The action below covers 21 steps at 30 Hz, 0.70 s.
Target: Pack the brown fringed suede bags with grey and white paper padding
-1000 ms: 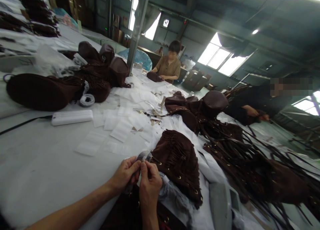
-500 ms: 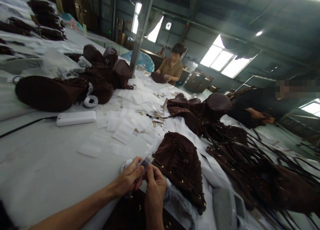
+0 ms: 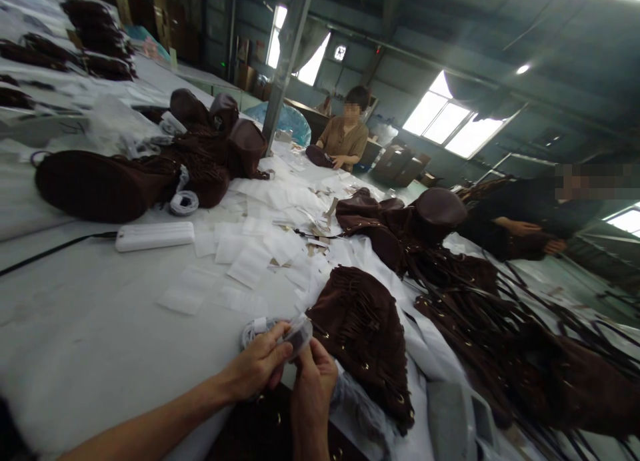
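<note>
At the bottom middle, my left hand [image 3: 263, 361] pinches a small dark piece wrapped in clear plastic [image 3: 300, 335]. The fingertips of my right hand [image 3: 317, 367] close on the same wrapping from the right side. Beside my left fingers sits a whitish coil [image 3: 253, 331], partly hidden by the hand. Below both hands lies a dark brown bag [image 3: 250, 424] with metal eyelets, largely covered by my forearms. A fringed brown bag [image 3: 363, 314] rests just right of my hands. Crumpled clear plastic [image 3: 357, 404] lies near my right wrist.
White paper sheets [image 3: 250, 261] are scattered mid-table. A white plastic box [image 3: 155, 237] with a black cord lies left. Brown bags [image 3: 200, 157] stand behind it; more bags and straps [image 3: 500, 334] fill the right. A grey object [image 3: 457, 417] stands lower right. Two people handle brown items across the table.
The clear wrapping has turned and now shows more broadly between my fingers, and more of the whitish coil is visible. The co-worker's hands on the right have shifted on a brown item.
</note>
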### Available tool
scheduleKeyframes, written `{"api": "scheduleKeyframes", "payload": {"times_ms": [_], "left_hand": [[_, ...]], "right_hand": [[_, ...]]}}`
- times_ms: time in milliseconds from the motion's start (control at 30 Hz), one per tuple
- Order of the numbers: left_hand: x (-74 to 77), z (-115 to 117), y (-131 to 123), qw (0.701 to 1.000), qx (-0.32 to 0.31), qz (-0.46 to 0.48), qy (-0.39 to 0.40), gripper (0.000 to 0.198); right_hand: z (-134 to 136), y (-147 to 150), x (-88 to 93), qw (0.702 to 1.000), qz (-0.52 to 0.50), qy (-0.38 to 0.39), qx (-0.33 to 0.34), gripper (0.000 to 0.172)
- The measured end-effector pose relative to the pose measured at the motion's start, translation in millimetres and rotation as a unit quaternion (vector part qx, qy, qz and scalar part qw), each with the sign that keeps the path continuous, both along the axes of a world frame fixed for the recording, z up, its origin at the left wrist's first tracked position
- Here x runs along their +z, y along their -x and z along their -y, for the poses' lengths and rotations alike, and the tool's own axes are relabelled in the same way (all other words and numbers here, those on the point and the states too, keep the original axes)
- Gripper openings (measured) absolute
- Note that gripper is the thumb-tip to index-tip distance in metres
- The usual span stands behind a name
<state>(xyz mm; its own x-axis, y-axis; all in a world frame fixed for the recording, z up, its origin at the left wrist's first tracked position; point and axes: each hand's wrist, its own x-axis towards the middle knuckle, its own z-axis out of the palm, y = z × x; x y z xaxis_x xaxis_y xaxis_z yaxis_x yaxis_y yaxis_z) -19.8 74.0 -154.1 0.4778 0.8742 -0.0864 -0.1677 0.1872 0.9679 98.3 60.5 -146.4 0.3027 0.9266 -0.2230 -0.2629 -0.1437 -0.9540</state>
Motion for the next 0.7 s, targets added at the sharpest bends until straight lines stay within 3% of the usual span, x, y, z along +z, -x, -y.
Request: {"api": "scheduleKeyframes", "payload": {"times_ms": [167, 367, 567, 700], "left_hand": [[-6.2, -3.1, -2.4, 0.999, 0.005, 0.036, 0.036, 0.043], [-9.5, -4.7, -2.1, 0.997, -0.019, 0.045, 0.057, 0.037], [2.7, -4.2, -0.7, 0.997, -0.014, 0.043, 0.059, 0.033], [12.7, -5.8, -2.4, 0.997, 0.019, 0.062, 0.037, 0.033]], "right_hand": [[-0.9, -3.9, -4.0, 0.999, 0.033, -0.01, -0.037, 0.032], [-2.8, -5.9, -3.9, 0.998, 0.06, -0.02, -0.001, 0.03], [-1.3, -1.8, -3.3, 0.999, 0.031, -0.015, -0.031, 0.033], [-0.8, -1.1, -1.7, 0.999, 0.014, -0.026, -0.014, 0.03]]}}
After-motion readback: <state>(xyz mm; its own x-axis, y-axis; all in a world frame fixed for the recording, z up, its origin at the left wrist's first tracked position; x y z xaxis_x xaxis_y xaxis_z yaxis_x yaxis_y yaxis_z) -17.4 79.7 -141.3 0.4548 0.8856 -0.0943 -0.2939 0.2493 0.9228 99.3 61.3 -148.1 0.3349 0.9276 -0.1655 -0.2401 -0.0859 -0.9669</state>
